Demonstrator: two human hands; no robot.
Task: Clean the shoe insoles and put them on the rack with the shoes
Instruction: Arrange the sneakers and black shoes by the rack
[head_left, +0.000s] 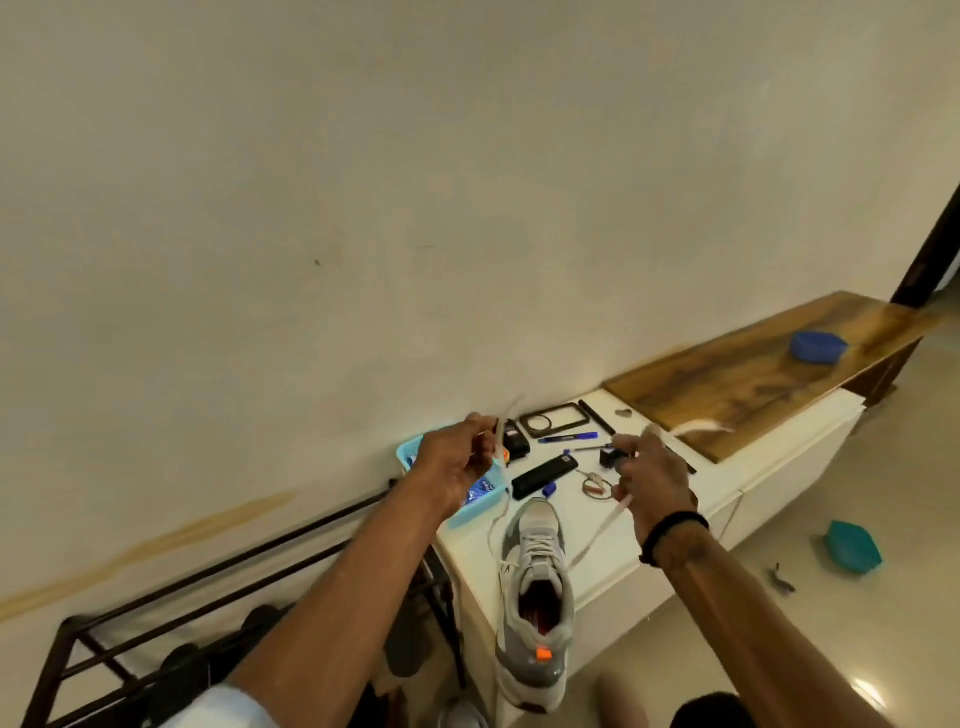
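A grey and white sneaker (537, 597) stands on the white cabinet top (613, 551), its heel over the front edge. Its opening shows a dark and reddish inside. My left hand (457, 460) grips one end of the white shoelace (496, 525) above the blue basket. My right hand (652, 475) grips the other lace end (597, 535), which runs taut down to the shoe. Both hands are raised and spread apart over the shoe's toe. The dark metal shoe rack (171, 613) stands at the left against the wall, with dark shoes (182, 665) on a lower level.
Behind the shoe lie a light blue basket (457, 514), a black remote (543, 475), pens (569, 438), a black frame (550, 421) and small items. A wooden board (753, 379) carries a blue bowl (818, 347). A teal bowl (852, 545) sits on the floor.
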